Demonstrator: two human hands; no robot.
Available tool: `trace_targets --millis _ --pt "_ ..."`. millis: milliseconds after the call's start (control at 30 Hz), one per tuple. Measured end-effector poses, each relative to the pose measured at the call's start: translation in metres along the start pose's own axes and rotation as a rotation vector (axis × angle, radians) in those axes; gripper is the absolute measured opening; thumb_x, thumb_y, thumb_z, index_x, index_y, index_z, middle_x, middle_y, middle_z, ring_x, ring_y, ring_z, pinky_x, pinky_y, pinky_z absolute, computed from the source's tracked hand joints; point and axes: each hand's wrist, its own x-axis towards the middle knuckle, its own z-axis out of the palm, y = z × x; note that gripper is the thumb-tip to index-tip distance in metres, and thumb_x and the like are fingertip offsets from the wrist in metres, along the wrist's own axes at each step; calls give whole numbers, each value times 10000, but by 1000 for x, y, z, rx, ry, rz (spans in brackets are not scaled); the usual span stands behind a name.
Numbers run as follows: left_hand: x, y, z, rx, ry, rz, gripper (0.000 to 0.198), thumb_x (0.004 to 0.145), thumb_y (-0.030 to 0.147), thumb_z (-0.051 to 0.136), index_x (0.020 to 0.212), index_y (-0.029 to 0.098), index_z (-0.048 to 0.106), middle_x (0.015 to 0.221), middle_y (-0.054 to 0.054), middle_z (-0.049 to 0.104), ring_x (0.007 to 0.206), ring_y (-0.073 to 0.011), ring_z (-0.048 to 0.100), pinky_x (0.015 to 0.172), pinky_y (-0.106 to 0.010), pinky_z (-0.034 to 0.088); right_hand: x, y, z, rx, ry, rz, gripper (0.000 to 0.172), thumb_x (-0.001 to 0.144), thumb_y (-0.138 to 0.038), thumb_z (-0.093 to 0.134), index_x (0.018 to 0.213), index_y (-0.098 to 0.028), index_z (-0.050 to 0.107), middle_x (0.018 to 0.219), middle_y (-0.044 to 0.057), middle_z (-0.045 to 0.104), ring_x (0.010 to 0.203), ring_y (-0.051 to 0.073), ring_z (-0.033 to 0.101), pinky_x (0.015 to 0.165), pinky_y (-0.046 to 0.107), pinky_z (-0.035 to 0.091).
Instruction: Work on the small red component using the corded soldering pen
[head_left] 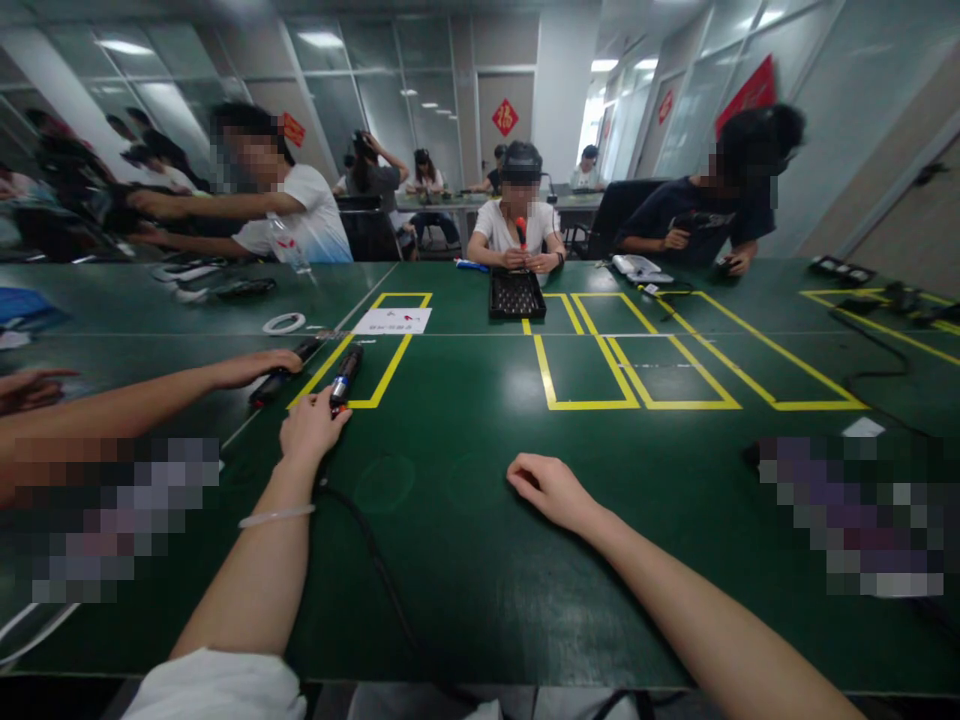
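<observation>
My left hand point(311, 428) is closed around the near end of a black electric screwdriver point(347, 368) with a silver and blue band. The screwdriver lies over a yellow-taped outline point(386, 383) on the table. A black cable point(375, 555) trails from near my left wrist to the table's front edge. My right hand point(551, 487) rests on the green tabletop with its fingers curled in, and nothing shows in it. Past the screwdriver lies a white printed sheet point(394, 320).
At the left, a co-worker's hand point(262, 368) is on another black tool point(286, 375). Across the table, a person point(517, 230) works over a black tray point(517, 297). Several yellow-taped outlines point(592, 405) mark the tabletop. Blurred patches cover things at both sides.
</observation>
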Motion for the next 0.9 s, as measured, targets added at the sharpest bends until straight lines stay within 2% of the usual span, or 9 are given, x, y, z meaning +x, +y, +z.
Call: trace_targets --millis 100,267,400,500,600,700,767,833,900 --pt "0 -7 0 -20 24 -27 608 886 510 417 1393 176 424 1266 -229 518 1145 -394 515 884 -477 446 0 0 -1 -2 -5 2 112 912 -179 520 827 -179 592 767 6 625 687 132 567 650 225 380" --pt "-6 1 0 1 124 -56 557 837 453 526 1269 103 488 1179 -228 567 1078 -368 554 876 -439 451 -1 0 -2 -10 -19 9 110 917 -191 518 844 -181 600 779 8 632 698 136 573 655 228 385" --pt "-9 6 -2 -17 83 -83 394 860 443 480 1090 135 563 1122 -189 586 1003 -331 578 819 -414 469 -1 0 -3 -7 -28 10 107 914 -185 521 849 -179 606 782 9 635 700 134 572 656 229 387" --pt "-10 6 -3 18 96 -79 370 897 422 404 1039 127 577 1095 -185 596 974 -322 583 816 -418 462 -1 0 -4 -8 -32 11 107 912 -187 522 853 -179 611 779 9 632 694 135 568 650 232 385" --pt "-13 10 -7 25 193 -42 380 915 392 362 1047 106 574 1097 -196 601 1009 -333 574 853 -433 445 -2 0 -3 -7 -35 20 91 910 -193 523 888 -184 612 769 5 622 691 139 568 649 237 387" --pt "-19 28 -13 -129 271 88 368 928 387 354 1093 130 559 1148 -168 607 1067 -303 571 895 -397 436 -2 0 -3 10 -32 38 87 905 -200 532 951 -191 606 743 -4 610 680 140 572 649 238 391" --pt "-29 49 -17 -337 196 222 361 936 407 363 1115 155 548 1098 -122 646 1009 -251 611 877 -349 453 -1 0 -2 31 -30 48 108 904 -200 533 990 -195 598 736 -9 609 674 139 574 647 235 393" --pt "-43 75 -19 -555 9 386 364 934 437 390 1110 163 555 996 -83 681 909 -209 643 831 -313 476 -1 0 -1 50 -29 52 136 903 -200 532 1027 -198 588 740 -12 611 670 136 574 642 231 393" --pt "-63 104 -21 -691 -195 580 369 924 450 430 1105 169 587 979 -68 684 886 -190 642 811 -295 483 -2 0 -1 70 -31 53 169 902 -201 532 1066 -199 574 739 -17 606 663 134 571 637 227 394"
